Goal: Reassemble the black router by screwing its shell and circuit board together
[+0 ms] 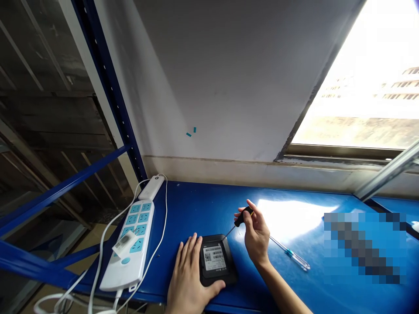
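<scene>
A flat black square device (231, 261) lies on the blue table, its underside label (214, 258) with a QR code facing up. My left hand (193, 272) holds it from the left, fingers along its left side and thumb across its near edge. In my right hand (257, 233) is a screwdriver (241, 218) with a black and yellow handle, tilted so that its tip meets the device's far right corner. Whether a screw sits under the tip is too small to tell. Beyond my right wrist rests a second screwdriver (296, 258) with a clear handle.
On the left stands a white power strip (131, 266) with a tagged paper label (125, 244) on it and white cables beside it. A white adapter (151, 187) is behind. A blurred-out patch (363, 248) covers the table's right side. Blue rack posts (111, 83) rise at left.
</scene>
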A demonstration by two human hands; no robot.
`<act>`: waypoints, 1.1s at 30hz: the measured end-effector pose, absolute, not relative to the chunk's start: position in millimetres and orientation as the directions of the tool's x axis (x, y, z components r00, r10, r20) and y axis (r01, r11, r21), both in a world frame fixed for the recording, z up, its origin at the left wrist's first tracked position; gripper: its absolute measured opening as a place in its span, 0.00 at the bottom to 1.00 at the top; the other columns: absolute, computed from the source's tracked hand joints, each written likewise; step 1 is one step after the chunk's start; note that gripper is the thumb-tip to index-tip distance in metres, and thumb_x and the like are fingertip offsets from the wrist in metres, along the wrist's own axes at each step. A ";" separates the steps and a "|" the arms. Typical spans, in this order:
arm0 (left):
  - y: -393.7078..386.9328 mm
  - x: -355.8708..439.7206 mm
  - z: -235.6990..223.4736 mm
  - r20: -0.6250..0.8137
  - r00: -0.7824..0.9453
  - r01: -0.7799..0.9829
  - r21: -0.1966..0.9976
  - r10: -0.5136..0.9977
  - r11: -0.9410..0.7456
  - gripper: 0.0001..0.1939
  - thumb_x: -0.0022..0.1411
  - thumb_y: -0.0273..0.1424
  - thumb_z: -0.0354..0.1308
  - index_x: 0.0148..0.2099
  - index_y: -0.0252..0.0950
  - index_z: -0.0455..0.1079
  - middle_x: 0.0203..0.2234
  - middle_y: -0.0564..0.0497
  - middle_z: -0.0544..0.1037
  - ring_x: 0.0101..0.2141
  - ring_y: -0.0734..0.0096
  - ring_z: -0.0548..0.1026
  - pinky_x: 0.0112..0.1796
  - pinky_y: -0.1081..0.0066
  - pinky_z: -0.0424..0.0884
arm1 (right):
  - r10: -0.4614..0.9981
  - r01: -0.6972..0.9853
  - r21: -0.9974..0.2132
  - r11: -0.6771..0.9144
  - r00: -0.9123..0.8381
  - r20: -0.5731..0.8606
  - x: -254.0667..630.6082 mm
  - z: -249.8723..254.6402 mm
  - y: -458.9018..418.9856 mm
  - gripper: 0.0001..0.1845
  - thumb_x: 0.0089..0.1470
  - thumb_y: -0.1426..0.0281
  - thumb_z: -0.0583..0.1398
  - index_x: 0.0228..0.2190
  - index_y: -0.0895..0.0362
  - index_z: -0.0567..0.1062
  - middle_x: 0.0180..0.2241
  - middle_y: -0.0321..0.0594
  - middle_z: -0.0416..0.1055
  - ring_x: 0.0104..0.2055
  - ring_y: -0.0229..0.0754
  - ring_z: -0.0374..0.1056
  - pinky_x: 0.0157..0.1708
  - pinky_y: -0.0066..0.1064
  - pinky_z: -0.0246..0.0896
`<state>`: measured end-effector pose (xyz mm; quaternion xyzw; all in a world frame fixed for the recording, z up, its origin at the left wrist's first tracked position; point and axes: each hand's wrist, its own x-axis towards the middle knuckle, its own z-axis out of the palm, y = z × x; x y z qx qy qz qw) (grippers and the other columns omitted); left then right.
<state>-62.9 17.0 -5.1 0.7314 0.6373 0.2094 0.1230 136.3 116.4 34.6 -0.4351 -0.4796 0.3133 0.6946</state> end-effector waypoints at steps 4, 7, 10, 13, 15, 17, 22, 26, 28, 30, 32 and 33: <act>19.2 -67.8 -22.1 0.255 0.132 0.892 0.391 0.958 -0.227 0.51 0.53 0.51 0.63 0.72 0.39 0.47 0.68 0.41 0.56 0.66 0.45 0.57 0.64 0.42 0.57 | 0.862 -0.112 -0.890 0.442 0.328 0.387 137.6 37.2 113.2 0.17 0.66 0.59 0.52 0.52 0.50 0.72 0.46 0.44 0.76 0.38 0.46 0.77 0.39 0.45 0.75; 22.4 -72.6 -34.2 0.333 0.193 0.884 0.349 0.923 -0.311 0.52 0.54 0.51 0.63 0.73 0.43 0.42 0.68 0.42 0.58 0.65 0.45 0.61 0.62 0.43 0.61 | 0.842 -0.072 -0.880 0.470 0.337 0.422 137.9 35.4 114.4 0.14 0.64 0.59 0.57 0.48 0.50 0.74 0.44 0.42 0.75 0.36 0.44 0.77 0.35 0.40 0.76; 24.8 -74.5 -39.4 0.372 0.187 0.885 0.338 0.909 -0.320 0.53 0.53 0.51 0.63 0.73 0.44 0.40 0.68 0.43 0.58 0.64 0.45 0.62 0.62 0.43 0.62 | 0.830 0.024 -0.897 0.442 0.369 0.418 138.6 34.7 116.3 0.17 0.61 0.60 0.61 0.50 0.49 0.74 0.35 0.37 0.74 0.31 0.41 0.75 0.30 0.35 0.74; 25.6 -74.2 -39.5 0.381 0.190 0.885 0.334 0.905 -0.326 0.54 0.53 0.51 0.63 0.73 0.44 0.39 0.68 0.43 0.59 0.64 0.45 0.62 0.61 0.44 0.63 | 0.844 -0.004 -0.908 0.418 0.373 0.386 139.2 37.4 115.9 0.18 0.64 0.59 0.56 0.53 0.49 0.72 0.42 0.41 0.76 0.35 0.44 0.77 0.34 0.40 0.77; 25.5 -73.6 -39.1 0.372 0.197 0.887 0.326 0.907 -0.326 0.54 0.53 0.51 0.63 0.73 0.43 0.39 0.68 0.43 0.58 0.64 0.46 0.62 0.61 0.44 0.63 | 0.857 -0.064 -0.902 0.427 0.348 0.381 139.1 38.9 115.1 0.18 0.66 0.58 0.53 0.53 0.50 0.72 0.48 0.45 0.75 0.39 0.46 0.78 0.39 0.45 0.77; 25.3 -73.4 -39.2 0.361 0.194 0.894 0.317 0.912 -0.315 0.54 0.53 0.51 0.63 0.73 0.43 0.39 0.68 0.42 0.58 0.64 0.46 0.62 0.61 0.43 0.63 | 0.853 -0.085 -0.889 0.449 0.336 0.399 138.2 38.3 114.8 0.16 0.65 0.58 0.55 0.50 0.50 0.72 0.49 0.45 0.74 0.40 0.46 0.78 0.39 0.44 0.77; 24.7 -74.5 -38.9 0.350 0.196 0.896 0.316 0.916 -0.312 0.52 0.55 0.52 0.62 0.73 0.42 0.41 0.68 0.41 0.57 0.65 0.46 0.61 0.62 0.44 0.61 | 0.854 -0.017 -0.908 0.418 0.349 0.386 135.6 32.8 118.2 0.21 0.60 0.60 0.63 0.53 0.49 0.71 0.35 0.36 0.73 0.32 0.41 0.75 0.30 0.34 0.74; 23.4 -73.9 -35.8 0.331 0.187 0.890 0.341 0.925 -0.302 0.50 0.57 0.51 0.61 0.73 0.44 0.41 0.69 0.42 0.55 0.65 0.47 0.60 0.61 0.44 0.62 | 0.862 -0.046 -0.911 0.409 0.347 0.369 135.6 33.9 120.3 0.23 0.64 0.57 0.56 0.58 0.48 0.65 0.47 0.43 0.73 0.40 0.44 0.77 0.39 0.42 0.77; 22.6 -71.8 -34.0 0.317 0.143 0.896 0.360 0.938 -0.258 0.47 0.59 0.50 0.60 0.72 0.44 0.42 0.69 0.42 0.55 0.65 0.47 0.60 0.61 0.44 0.63 | 0.858 -0.073 -0.904 0.421 0.355 0.371 136.2 35.8 120.2 0.21 0.66 0.57 0.54 0.57 0.48 0.65 0.49 0.44 0.73 0.41 0.44 0.78 0.41 0.45 0.77; 22.3 -69.1 -32.2 0.300 0.090 0.901 0.382 0.950 -0.206 0.45 0.61 0.49 0.58 0.72 0.43 0.43 0.69 0.42 0.56 0.65 0.46 0.60 0.61 0.44 0.64 | 0.856 -0.100 -0.902 0.419 0.373 0.357 136.8 37.7 119.6 0.19 0.66 0.57 0.53 0.55 0.49 0.65 0.47 0.44 0.73 0.36 0.43 0.78 0.36 0.41 0.78; 22.5 -66.7 -30.0 0.289 0.036 0.901 0.405 0.957 -0.156 0.43 0.63 0.49 0.56 0.72 0.42 0.43 0.69 0.42 0.56 0.65 0.46 0.60 0.60 0.44 0.65 | 0.866 -0.112 -0.910 0.399 0.372 0.334 137.1 39.0 119.0 0.19 0.65 0.57 0.54 0.54 0.49 0.66 0.45 0.42 0.73 0.30 0.40 0.76 0.28 0.37 0.76; 22.9 -65.8 -28.5 0.285 0.012 0.899 0.416 0.958 -0.135 0.42 0.64 0.49 0.55 0.72 0.41 0.43 0.68 0.42 0.56 0.65 0.47 0.59 0.59 0.45 0.66 | 0.872 -0.114 -0.914 0.390 0.365 0.327 137.2 39.4 118.7 0.19 0.65 0.57 0.55 0.53 0.50 0.67 0.44 0.41 0.73 0.29 0.38 0.75 0.26 0.35 0.75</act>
